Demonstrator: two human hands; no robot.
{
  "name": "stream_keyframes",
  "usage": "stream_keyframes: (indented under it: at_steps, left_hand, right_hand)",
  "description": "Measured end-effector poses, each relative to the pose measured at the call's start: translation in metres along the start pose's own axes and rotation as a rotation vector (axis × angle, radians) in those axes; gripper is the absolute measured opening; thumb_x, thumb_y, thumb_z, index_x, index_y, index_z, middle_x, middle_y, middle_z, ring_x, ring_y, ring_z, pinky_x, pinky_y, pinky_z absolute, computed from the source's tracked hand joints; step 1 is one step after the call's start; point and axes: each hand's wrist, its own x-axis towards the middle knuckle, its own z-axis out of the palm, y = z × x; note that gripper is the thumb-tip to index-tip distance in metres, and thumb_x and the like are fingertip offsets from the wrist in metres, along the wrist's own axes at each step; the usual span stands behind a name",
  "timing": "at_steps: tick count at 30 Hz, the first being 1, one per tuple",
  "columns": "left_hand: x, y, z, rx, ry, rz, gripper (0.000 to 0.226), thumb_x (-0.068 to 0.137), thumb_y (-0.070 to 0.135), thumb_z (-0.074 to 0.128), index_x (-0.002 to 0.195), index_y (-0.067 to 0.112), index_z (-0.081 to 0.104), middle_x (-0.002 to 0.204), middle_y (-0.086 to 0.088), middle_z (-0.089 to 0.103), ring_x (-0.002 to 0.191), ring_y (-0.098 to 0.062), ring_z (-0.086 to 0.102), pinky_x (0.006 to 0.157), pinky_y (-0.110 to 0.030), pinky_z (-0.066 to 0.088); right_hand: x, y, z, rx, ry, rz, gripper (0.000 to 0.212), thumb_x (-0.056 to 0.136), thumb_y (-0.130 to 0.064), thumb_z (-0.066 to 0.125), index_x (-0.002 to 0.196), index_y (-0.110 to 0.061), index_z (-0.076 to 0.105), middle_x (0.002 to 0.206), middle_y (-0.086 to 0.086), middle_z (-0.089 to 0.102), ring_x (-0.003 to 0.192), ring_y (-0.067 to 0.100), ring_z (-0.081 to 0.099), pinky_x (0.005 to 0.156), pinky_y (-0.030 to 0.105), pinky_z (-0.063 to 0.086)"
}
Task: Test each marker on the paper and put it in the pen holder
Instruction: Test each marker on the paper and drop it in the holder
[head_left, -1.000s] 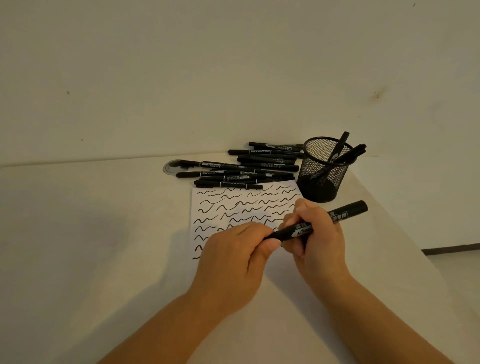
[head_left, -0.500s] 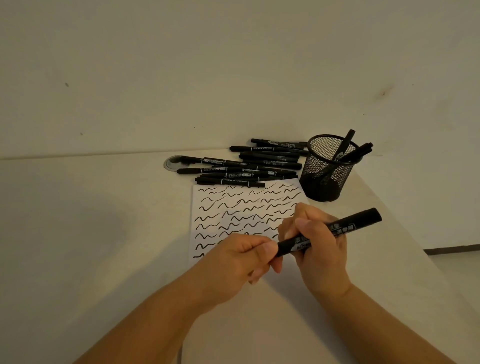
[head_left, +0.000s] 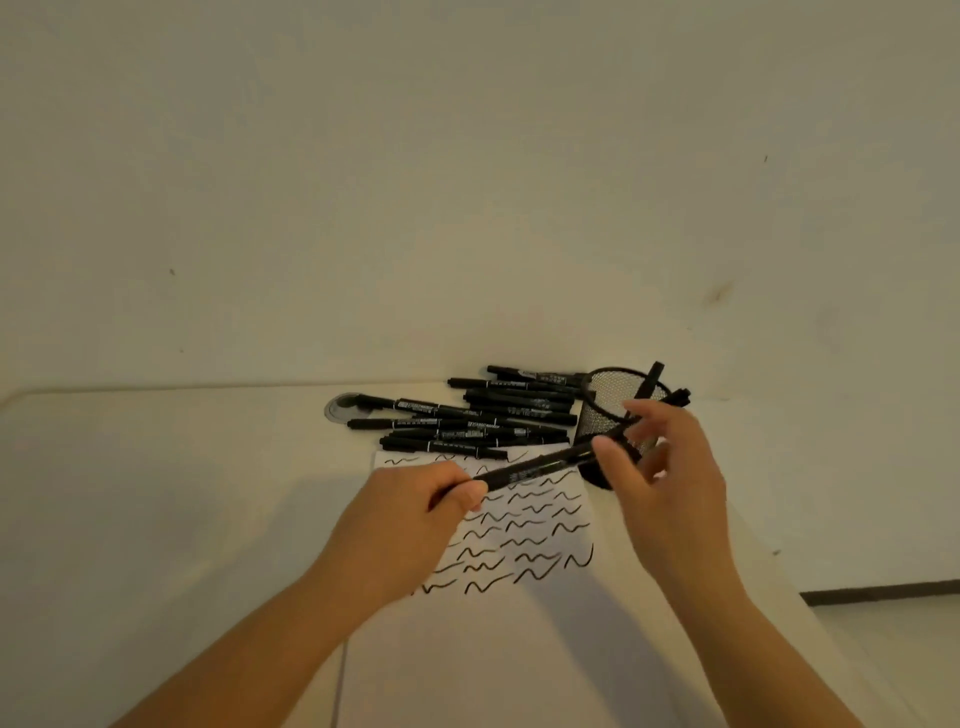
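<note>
Left hand (head_left: 415, 506) pinches the marker (head_left: 540, 467) at its near end, right hand (head_left: 660, 467) loosely fingering its far end, long axis aimed toward the pen holder (head_left: 597, 415) just beyond

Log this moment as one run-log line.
left hand grips marker | right hand pinches its far end | held over paper | pen holder holds markers | pile of markers remains

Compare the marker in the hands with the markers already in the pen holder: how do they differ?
The held marker is gripped by both the left hand and right hand, lying nearly level above the paper; the holder's markers stand tilted inside the pen holder, untouched. All are black.
</note>
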Motion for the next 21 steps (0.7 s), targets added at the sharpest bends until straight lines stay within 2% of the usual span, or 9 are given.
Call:
stream_keyframes:
  at_steps: [2,4,8,9,11,14,16,18,21]
  left_hand:
    - [0.012,0.012,-0.009,0.18,0.037,0.065,0.025,0.09,0.045,0.041,0.071,0.034,0.053,0.051,0.01,0.047,0.043,-0.001,0.044,0.043,-0.013,0.028]
    - [0.024,0.026,-0.013,0.294,0.073,0.132,0.026,0.09,0.047,0.039,0.074,0.033,0.053,0.054,0.01,0.048,0.048,-0.003,0.044,0.046,-0.019,0.027]
    - [0.042,0.052,-0.012,0.459,0.144,0.311,0.032,0.091,0.047,0.034,0.092,0.028,0.059,0.076,0.01,0.059,0.068,-0.01,0.054,0.059,-0.029,0.043]
    - [0.047,0.058,-0.013,0.445,0.163,0.354,0.035,0.091,0.048,0.032,0.094,0.027,0.06,0.08,0.01,0.061,0.071,-0.011,0.055,0.063,-0.032,0.046]
    - [0.057,0.069,-0.017,0.38,0.195,0.412,0.04,0.088,0.052,0.028,0.091,0.027,0.059,0.074,0.011,0.059,0.066,-0.008,0.054,0.057,-0.028,0.043]
    - [0.086,0.072,-0.028,0.293,0.208,0.383,0.044,0.086,0.053,0.022,0.095,0.028,0.057,0.068,0.013,0.057,0.055,-0.001,0.048,0.051,-0.021,0.034]
    - [0.112,0.06,-0.033,0.274,0.197,0.28,0.039,0.093,0.043,0.025,0.103,0.025,0.059,0.085,0.006,0.063,0.069,-0.009,0.055,0.063,-0.027,0.043]
    - [0.138,0.041,-0.032,0.324,0.14,0.161,0.029,0.097,0.03,0.034,0.106,0.023,0.06,0.101,0.002,0.062,0.086,-0.015,0.055,0.075,-0.03,0.042]
    - [0.165,0.011,-0.021,0.39,0.004,0.051,0.023,0.095,0.024,0.041,0.107,0.021,0.06,0.112,-0.001,0.06,0.093,-0.015,0.052,0.079,-0.028,0.039]
  right_hand:
    - [0.007,-0.008,-0.005,-0.312,-0.095,-0.371,0.03,0.077,-0.034,0.065,0.106,-0.03,0.061,0.098,-0.012,0.056,0.065,0.001,0.052,0.057,0.014,0.044]
    - [0.01,-0.013,-0.003,-0.465,-0.181,-0.634,0.033,0.072,-0.029,0.074,0.103,-0.021,0.067,0.095,-0.004,0.063,0.074,0.009,0.06,0.056,0.018,0.048]
    - [0.029,-0.02,-0.002,-0.44,-0.171,-0.777,0.024,0.073,-0.016,0.076,0.095,-0.011,0.069,0.083,0.003,0.065,0.072,0.02,0.063,0.047,0.027,0.051]
    - [0.036,-0.022,-0.003,-0.412,-0.163,-0.774,0.019,0.076,-0.015,0.073,0.094,-0.01,0.069,0.081,0.004,0.064,0.071,0.021,0.062,0.048,0.03,0.051]
    - [0.052,-0.024,-0.007,-0.381,-0.156,-0.737,0.015,0.079,-0.014,0.069,0.093,-0.009,0.068,0.079,0.004,0.062,0.066,0.02,0.059,0.049,0.03,0.049]
    - [0.075,-0.022,-0.011,-0.327,-0.143,-0.537,0.016,0.084,-0.019,0.063,0.099,-0.013,0.064,0.084,-0.004,0.059,0.063,0.013,0.053,0.057,0.022,0.045]
    - [0.09,-0.015,-0.014,-0.226,-0.11,-0.34,0.015,0.088,-0.025,0.058,0.101,-0.018,0.06,0.082,-0.012,0.054,0.066,0.008,0.053,0.059,0.019,0.044]
    - [0.102,-0.002,-0.015,-0.148,-0.116,-0.17,0.012,0.089,-0.029,0.055,0.099,-0.023,0.056,0.08,-0.017,0.054,0.07,0.002,0.055,0.057,0.019,0.044]
    - [0.112,0.017,-0.013,-0.165,-0.185,-0.063,0.011,0.09,-0.028,0.055,0.1,-0.026,0.051,0.084,-0.009,0.059,0.072,0.002,0.056,0.055,0.017,0.042]
